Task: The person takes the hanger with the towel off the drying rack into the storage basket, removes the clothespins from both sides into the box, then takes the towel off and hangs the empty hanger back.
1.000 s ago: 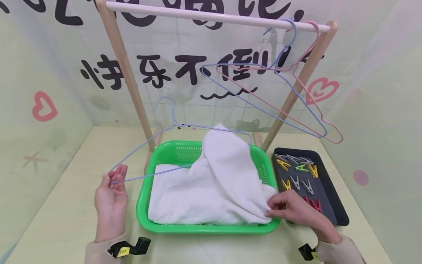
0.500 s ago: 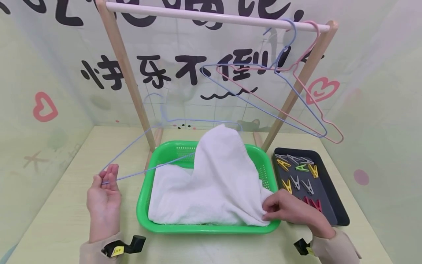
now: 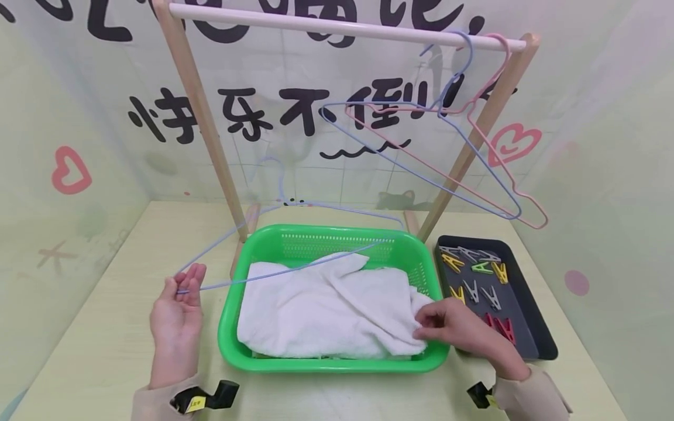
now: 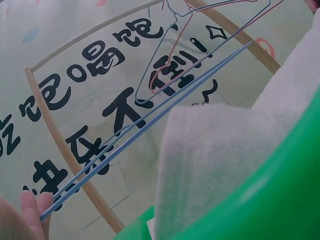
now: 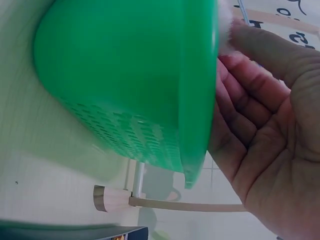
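Note:
My left hand (image 3: 176, 318) pinches one end of a blue wire clothes hanger (image 3: 221, 285), whose hook points to the back. The hanger's free end reaches right, over a green plastic basket (image 3: 229, 327). In the basket lies a rumpled white towel (image 3: 316, 310), with a small fold near the hanger's lower bar. My right hand (image 3: 466, 330) pinches the towel's right edge at the basket's front right corner. In the right wrist view, thumb and fingers meet on the towel (image 5: 226, 30) just past the green rim.
A wooden rack with a white rail (image 3: 316, 22) stands behind the basket. A second blue hanger (image 3: 389, 158) and a pink hanger (image 3: 529, 196) hang at its right end. To the right sits a dark tray (image 3: 544, 345) of several coloured clothespins (image 3: 481, 267).
The towel's raised peak has dropped down into the basket, off the hanger's bar. My left hand moved the hanger left, then back right. My right hand shifted slightly left, keeping its pinch.

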`<state>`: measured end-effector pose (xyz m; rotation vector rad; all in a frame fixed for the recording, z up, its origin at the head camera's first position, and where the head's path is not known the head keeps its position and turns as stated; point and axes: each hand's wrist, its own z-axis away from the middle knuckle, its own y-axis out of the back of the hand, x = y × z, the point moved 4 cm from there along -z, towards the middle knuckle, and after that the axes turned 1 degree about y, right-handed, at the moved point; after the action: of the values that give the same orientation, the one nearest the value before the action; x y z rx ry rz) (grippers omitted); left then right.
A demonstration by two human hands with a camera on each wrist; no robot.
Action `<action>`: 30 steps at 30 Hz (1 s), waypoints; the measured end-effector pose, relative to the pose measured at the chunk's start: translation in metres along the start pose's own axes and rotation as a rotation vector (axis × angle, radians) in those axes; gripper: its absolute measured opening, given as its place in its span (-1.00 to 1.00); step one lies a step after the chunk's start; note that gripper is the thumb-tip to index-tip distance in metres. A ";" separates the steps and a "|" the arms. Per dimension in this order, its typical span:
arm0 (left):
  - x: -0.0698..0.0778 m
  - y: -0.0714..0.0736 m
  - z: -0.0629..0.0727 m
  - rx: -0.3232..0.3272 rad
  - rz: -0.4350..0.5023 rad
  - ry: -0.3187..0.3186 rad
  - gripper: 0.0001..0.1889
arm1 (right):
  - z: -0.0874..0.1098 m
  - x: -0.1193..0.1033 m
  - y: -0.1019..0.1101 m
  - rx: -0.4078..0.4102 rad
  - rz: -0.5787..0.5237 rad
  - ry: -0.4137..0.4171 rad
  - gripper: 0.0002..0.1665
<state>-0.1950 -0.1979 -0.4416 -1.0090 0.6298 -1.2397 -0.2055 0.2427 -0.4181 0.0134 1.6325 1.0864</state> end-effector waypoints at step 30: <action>-0.031 -0.003 0.015 -0.341 -0.258 0.201 -0.71 | -0.034 -0.025 0.035 0.533 -0.378 0.007 -0.72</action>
<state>-0.1911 -0.1635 -0.4357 -1.2882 0.9106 -1.5045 -0.2400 0.2291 -0.3779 0.0492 1.7983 0.3504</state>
